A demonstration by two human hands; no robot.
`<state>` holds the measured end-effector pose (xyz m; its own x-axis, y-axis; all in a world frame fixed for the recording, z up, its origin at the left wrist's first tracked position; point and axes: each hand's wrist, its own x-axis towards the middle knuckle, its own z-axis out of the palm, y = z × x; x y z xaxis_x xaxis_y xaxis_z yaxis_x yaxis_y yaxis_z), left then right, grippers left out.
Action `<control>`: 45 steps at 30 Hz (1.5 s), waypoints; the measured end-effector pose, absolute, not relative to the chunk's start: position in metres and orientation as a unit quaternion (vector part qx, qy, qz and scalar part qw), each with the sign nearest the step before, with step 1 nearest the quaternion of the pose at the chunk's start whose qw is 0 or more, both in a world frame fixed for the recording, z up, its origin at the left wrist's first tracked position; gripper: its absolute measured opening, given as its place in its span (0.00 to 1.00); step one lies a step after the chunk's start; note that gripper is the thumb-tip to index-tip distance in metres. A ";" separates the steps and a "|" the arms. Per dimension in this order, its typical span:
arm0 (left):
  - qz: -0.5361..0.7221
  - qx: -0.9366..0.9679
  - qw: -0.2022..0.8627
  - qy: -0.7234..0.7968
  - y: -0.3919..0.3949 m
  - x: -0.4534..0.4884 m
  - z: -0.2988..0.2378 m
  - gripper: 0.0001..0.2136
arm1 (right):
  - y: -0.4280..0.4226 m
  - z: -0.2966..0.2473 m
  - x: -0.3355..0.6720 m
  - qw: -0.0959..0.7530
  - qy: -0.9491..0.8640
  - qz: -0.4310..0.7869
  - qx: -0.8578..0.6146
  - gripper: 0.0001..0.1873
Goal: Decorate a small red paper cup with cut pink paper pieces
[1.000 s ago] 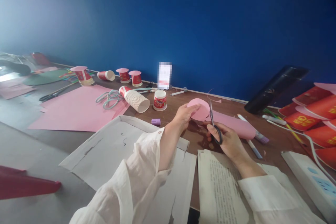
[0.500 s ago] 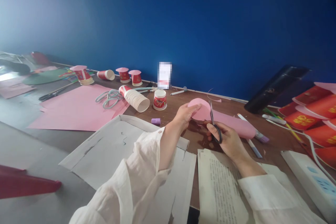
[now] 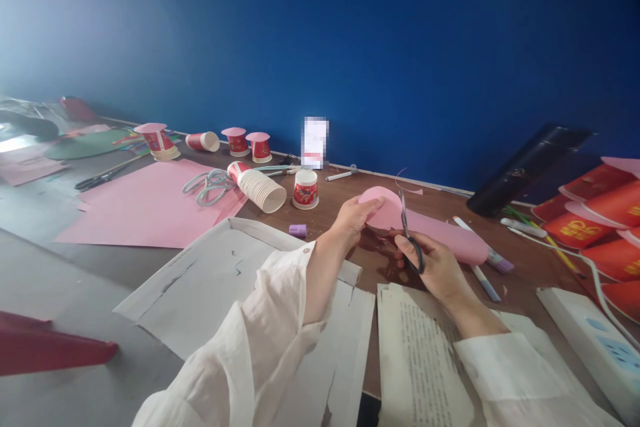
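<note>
Between thumb and fingers, my left hand [image 3: 353, 217] pinches a rounded piece of pink paper [image 3: 383, 205] above the brown table. My right hand [image 3: 435, 267] is closed round the black handles of a pair of scissors [image 3: 405, 217], whose blades point away from me and lie at the paper's right edge. A rolled sheet of pink paper [image 3: 450, 237] rests just behind my right hand. Left of my hands, a red paper cup [image 3: 305, 190] stands upside down, with a purple marker cap [image 3: 297, 231] in front of it.
A stack of paper cups [image 3: 260, 190] lies on its side by pink sheets [image 3: 135, 213]. White cardboard [image 3: 200, 293] and a printed booklet [image 3: 425, 360] lie close to me. At right are a power strip [image 3: 590, 333], a black cylinder [image 3: 530, 170] and red paper lanterns [image 3: 595, 220].
Both hands, the pink paper and the scissors keep almost the same positions. The whole view has shifted very slightly.
</note>
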<state>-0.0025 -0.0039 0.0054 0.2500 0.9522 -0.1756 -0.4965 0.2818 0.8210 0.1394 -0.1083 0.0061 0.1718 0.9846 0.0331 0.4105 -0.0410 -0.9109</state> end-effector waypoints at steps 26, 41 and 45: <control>0.507 0.320 0.718 0.355 -0.003 -0.001 0.005 0.13 | -0.106 0.004 0.139 0.427 -0.545 0.347 -0.632 0.32; 0.510 0.325 0.712 0.356 -0.004 -0.002 0.005 0.12 | -0.108 0.007 0.137 0.427 -0.544 0.339 -0.637 0.30; 0.517 0.327 0.711 0.346 -0.003 -0.002 0.004 0.11 | -0.108 0.007 0.136 0.429 -0.544 0.344 -0.633 0.31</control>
